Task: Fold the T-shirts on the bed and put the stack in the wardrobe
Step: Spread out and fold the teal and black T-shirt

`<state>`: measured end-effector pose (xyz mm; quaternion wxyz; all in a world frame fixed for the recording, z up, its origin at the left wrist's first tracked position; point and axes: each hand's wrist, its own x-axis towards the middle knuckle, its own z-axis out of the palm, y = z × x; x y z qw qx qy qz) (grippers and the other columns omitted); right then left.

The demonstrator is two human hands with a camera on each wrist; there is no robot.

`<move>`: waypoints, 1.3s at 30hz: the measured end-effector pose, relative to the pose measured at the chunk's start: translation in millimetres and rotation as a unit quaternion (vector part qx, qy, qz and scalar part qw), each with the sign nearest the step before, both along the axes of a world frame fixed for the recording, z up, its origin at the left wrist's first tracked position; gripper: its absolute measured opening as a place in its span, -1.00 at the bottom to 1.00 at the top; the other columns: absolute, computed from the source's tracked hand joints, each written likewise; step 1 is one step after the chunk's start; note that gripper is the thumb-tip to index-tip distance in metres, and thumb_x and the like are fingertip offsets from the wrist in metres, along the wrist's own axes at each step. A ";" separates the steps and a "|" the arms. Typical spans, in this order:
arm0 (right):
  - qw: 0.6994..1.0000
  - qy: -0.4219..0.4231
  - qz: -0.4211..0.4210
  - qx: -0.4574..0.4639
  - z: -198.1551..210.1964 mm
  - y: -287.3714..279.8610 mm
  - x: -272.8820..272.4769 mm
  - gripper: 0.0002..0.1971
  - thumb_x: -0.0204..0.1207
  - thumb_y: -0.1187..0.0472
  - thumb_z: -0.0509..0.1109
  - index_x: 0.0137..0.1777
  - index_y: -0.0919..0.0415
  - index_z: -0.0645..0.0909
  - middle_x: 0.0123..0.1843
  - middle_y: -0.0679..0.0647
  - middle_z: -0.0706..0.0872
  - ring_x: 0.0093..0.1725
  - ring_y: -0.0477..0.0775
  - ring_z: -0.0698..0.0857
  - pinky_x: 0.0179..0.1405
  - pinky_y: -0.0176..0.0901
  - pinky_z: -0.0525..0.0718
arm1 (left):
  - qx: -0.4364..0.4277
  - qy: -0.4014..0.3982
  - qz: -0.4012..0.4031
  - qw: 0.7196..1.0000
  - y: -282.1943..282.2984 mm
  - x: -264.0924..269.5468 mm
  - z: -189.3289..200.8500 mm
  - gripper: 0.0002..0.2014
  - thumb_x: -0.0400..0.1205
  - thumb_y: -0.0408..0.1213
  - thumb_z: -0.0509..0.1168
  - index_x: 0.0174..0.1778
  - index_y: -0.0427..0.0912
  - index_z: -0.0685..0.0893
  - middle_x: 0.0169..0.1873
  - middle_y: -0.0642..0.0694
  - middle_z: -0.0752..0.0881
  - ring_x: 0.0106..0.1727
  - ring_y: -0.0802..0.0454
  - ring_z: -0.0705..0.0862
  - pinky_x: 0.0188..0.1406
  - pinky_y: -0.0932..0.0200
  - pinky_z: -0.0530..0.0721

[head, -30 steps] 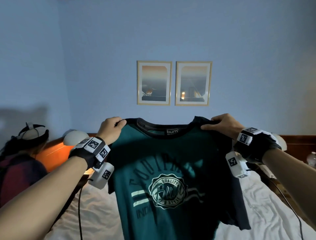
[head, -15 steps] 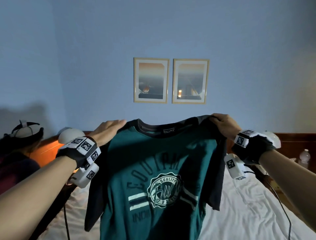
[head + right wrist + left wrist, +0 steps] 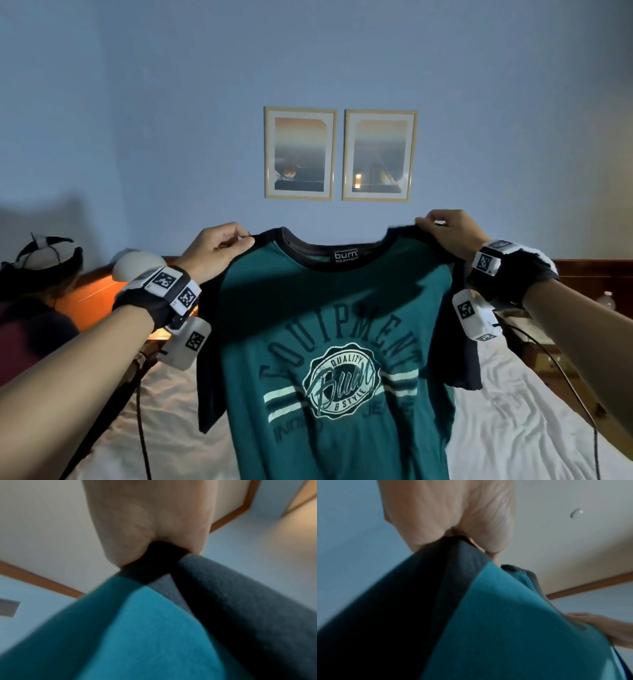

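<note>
Hanging above the bed (image 3: pixel 513 411), the teal T-shirt (image 3: pixel 329 342) is held up. Each shoulder is pinched by the left hand (image 3: pixel 215 250) and right hand (image 3: pixel 448 233).

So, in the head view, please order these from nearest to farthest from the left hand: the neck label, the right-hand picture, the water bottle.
From the left hand:
1. Neck label, at the collar, to its right.
2. Right-hand picture, on the wall behind.
3. Water bottle, far right edge.
</note>
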<state>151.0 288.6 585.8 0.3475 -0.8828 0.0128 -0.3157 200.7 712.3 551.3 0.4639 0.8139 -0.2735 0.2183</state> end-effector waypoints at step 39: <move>0.998 0.009 -0.028 -0.059 -16.3 -3.7 -3.3 -0.84 0.64 0.09 0.32 -0.10 0.08 0.68 -0.15 0.10 0.66 -0.09 0.11 0.58 -0.12 -0.22 0.38 | 0.082 -0.053 0.148 0.984 16.4 8.8 20.5 -0.93 0.58 -0.23 0.44 -0.19 -0.07 0.81 -0.34 0.32 0.75 -0.01 0.07 0.75 0.08 0.25 0.59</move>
